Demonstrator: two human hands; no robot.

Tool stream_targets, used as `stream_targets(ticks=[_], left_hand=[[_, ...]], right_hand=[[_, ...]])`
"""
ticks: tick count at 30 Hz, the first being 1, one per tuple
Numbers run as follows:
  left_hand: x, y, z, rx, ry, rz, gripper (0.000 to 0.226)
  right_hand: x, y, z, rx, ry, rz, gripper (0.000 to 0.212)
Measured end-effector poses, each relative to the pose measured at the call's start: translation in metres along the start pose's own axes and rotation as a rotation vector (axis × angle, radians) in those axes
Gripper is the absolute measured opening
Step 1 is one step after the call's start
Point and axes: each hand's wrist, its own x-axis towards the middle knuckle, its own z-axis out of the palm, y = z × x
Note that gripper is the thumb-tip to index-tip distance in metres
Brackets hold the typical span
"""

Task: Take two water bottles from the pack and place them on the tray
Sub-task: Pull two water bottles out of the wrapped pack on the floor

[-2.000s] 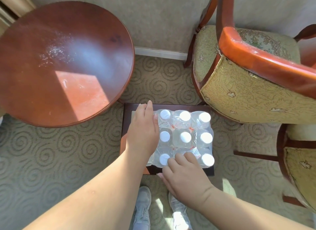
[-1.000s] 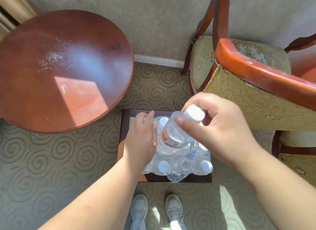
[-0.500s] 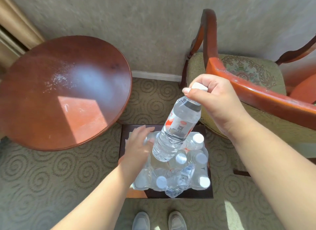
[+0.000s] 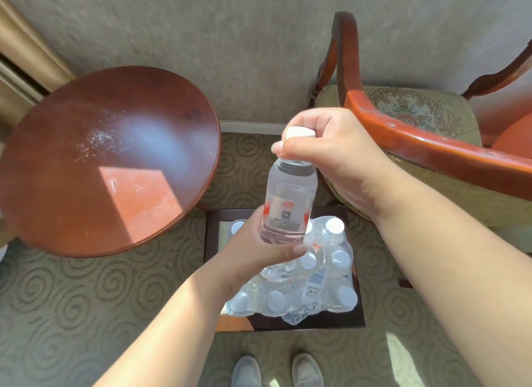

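A clear water bottle (image 4: pixel 289 196) with a white cap and a red-and-white label hangs upright in the air above the pack. My right hand (image 4: pixel 334 159) pinches its neck just under the cap. My left hand (image 4: pixel 253 257) wraps around its lower part from below. Underneath lies the shrink-wrapped pack of bottles (image 4: pixel 313 286) with torn plastic, resting on a dark square tray (image 4: pixel 339 320) on the carpet.
A round wooden table (image 4: pixel 100 162) stands to the left, sunlit. An upholstered armchair (image 4: pixel 431 145) with a red wooden arm sits close on the right. A wall with a baseboard runs behind. My shoes (image 4: pixel 276 369) show at the bottom edge.
My right hand pulled one bottle out of the pack and raised it. My left hand left the pack's side and now grips the bottle's lower part.
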Motion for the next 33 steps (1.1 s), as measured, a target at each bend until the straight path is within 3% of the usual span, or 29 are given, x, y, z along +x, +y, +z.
stream_targets(ticks=[3, 6, 8, 11, 13, 16, 19, 22, 25, 30, 33], left_hand=[[-0.001, -0.012, -0.001, -0.087, 0.066, -0.020, 0.076], [-0.005, -0.020, 0.000, -0.183, 0.131, -0.040, 0.073], [-0.007, -0.021, 0.003, -0.193, 0.145, -0.047, 0.072], [-0.006, -0.019, 0.009, -0.170, 0.123, -0.059, 0.073], [-0.007, -0.019, 0.011, -0.184, 0.110, -0.070, 0.075], [-0.009, -0.020, 0.010, -0.188, 0.125, -0.085, 0.080], [-0.009, -0.022, 0.004, -0.225, 0.148, -0.070, 0.073], [-0.011, -0.022, -0.001, -0.286, 0.178, -0.060, 0.063], [-0.014, -0.018, -0.001, -0.272, 0.154, -0.064, 0.059], [-0.019, -0.008, -0.003, -0.306, 0.145, -0.060, 0.069], [-0.028, -0.009, -0.003, -0.355, 0.179, -0.051, 0.063]], right_hand=[[0.002, 0.005, 0.008, -0.058, 0.055, 0.040, 0.019], [-0.018, 0.028, 0.010, -0.155, 0.308, 0.043, 0.023], [-0.046, 0.053, 0.011, -0.445, 0.411, 0.015, 0.017], [-0.088, 0.087, 0.022, -0.993, -0.016, 0.233, 0.018], [-0.100, 0.103, 0.035, -1.237, -0.238, 0.255, 0.025], [-0.086, 0.110, 0.056, -1.504, -0.471, 0.285, 0.034], [-0.059, 0.114, 0.063, -1.581, -0.709, 0.458, 0.058], [-0.048, 0.121, 0.070, -1.618, -0.788, 0.491, 0.070], [-0.048, 0.128, 0.077, -1.661, -0.834, 0.548, 0.067], [-0.043, 0.135, 0.081, -1.579, -0.688, 0.614, 0.051], [-0.050, 0.140, 0.083, -1.567, -0.613, 0.583, 0.037]])
